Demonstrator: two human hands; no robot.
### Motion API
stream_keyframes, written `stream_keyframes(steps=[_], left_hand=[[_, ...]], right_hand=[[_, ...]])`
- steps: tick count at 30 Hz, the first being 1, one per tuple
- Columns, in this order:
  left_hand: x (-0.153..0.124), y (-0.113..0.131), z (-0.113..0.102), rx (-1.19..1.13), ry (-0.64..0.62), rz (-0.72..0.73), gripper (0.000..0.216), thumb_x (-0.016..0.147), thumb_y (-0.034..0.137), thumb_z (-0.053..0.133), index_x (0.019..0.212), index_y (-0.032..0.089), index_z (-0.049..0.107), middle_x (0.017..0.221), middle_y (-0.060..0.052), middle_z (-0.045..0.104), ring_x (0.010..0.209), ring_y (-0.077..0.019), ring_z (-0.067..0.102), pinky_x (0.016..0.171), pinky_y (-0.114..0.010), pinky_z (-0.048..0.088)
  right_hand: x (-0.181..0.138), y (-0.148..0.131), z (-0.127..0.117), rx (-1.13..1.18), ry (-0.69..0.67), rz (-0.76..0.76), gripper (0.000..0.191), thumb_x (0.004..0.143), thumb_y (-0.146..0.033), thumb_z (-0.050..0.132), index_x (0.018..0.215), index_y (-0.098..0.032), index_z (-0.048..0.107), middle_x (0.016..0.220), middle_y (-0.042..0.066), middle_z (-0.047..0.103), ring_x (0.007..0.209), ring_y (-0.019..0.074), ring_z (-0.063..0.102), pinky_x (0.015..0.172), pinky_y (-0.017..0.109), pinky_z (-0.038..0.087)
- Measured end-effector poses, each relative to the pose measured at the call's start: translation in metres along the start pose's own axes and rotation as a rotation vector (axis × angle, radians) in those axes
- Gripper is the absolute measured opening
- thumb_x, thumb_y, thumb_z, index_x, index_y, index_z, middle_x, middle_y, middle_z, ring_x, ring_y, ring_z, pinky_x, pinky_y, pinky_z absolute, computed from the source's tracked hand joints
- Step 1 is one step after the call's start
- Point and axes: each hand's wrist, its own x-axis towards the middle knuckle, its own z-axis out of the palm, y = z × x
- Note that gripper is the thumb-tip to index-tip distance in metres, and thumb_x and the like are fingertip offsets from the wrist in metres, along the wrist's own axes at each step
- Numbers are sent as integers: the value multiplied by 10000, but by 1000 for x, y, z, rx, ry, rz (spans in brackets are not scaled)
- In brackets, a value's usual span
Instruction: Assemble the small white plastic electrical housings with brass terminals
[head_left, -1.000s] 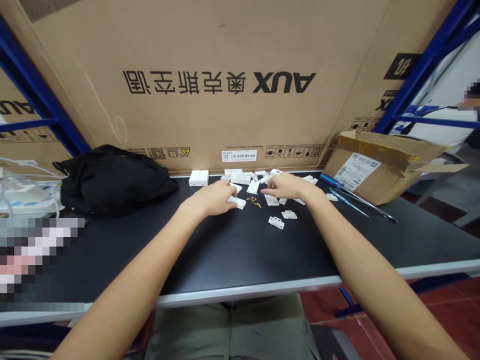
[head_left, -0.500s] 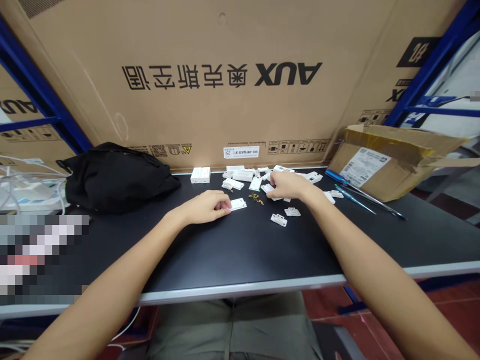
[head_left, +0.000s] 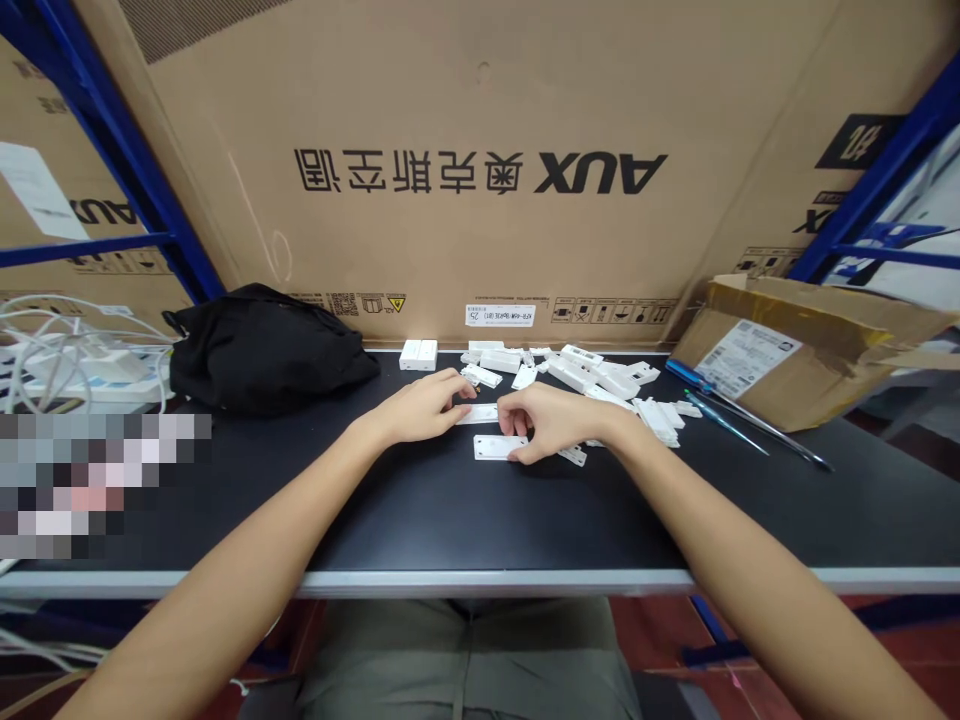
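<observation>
Both my hands rest on the black table [head_left: 465, 520] near its middle. My left hand [head_left: 424, 408] has its fingers curled and touches a flat white plastic piece [head_left: 477, 413] at its left end. My right hand [head_left: 551, 422] is curled too, its fingertips pinching the right edge of a second white plastic plate [head_left: 498, 447] lying flat on the table. Behind the hands lies a scatter of several small white plastic parts [head_left: 600, 380]. A white two-part block [head_left: 418, 354] sits at the back by the big box.
A black bag [head_left: 262, 350] lies at the back left. A large AUX cardboard box [head_left: 480, 170] walls the rear. An open small carton [head_left: 795, 345] and blue-handled screwdrivers [head_left: 720, 405] are at the right. White cables [head_left: 67, 350] sit far left. Blue rack posts flank both sides.
My right hand came back from the parts pile toward me, bringing a white plate down in front of the left hand. My left hand stayed on its white piece. The view shifted slightly.
</observation>
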Motion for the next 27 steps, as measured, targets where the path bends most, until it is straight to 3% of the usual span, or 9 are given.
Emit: stream_keyframes(steps=[3,5,10,13,18,23,27], left_hand=[[0,3,1,6,-31,13,258,995,357,507,1129,208,669,1143,-76,672,958,-215,667,853,-343,534],[0,5,4,8,-62,28,242,994,362,516,1095,220,684,1118,-63,690,969,-217,675,855,-335,535],[1,5,10,35,-73,26,264,1003,315,498,1196,212,647,1225,-78,682,1171,-250,627,1043,-390,490],[1,4,12,53,-80,12,261,1003,304,497,1213,227,632,1296,-73,664,1254,-249,589,1094,-397,470],[0,4,13,89,-59,-53,232,1005,336,490,1175,248,621,1320,-52,661,1290,-259,575,1108,-432,471],[2,0,14,118,6,-168,200,983,293,455,1099,248,611,1228,-67,667,1178,-275,626,967,-450,553],[12,-10,15,127,103,-261,358,917,152,418,1237,236,552,1341,-101,610,1259,-280,574,968,-454,557]], right_hand=[[-3,4,-7,-15,69,8,208,846,-404,698,907,-208,666,795,2,717,711,156,659,632,247,474],[-6,15,-14,-73,169,57,194,932,-372,583,945,-196,664,812,25,726,708,164,648,647,265,457],[-7,54,-20,-252,327,183,154,876,-201,549,916,-149,688,861,95,731,747,216,634,696,313,424],[-4,69,-17,-308,328,213,204,854,-151,538,939,-141,724,887,101,743,789,232,651,734,317,438],[3,70,-10,-346,296,212,293,917,-115,520,1111,-149,737,1061,94,766,954,219,687,884,323,484],[10,70,-1,-383,263,241,225,1021,-281,586,1186,-168,688,1201,93,710,1097,224,664,994,441,515],[12,71,1,-414,213,263,231,1019,-356,618,1133,-169,691,1166,83,703,1068,220,670,965,450,548]])
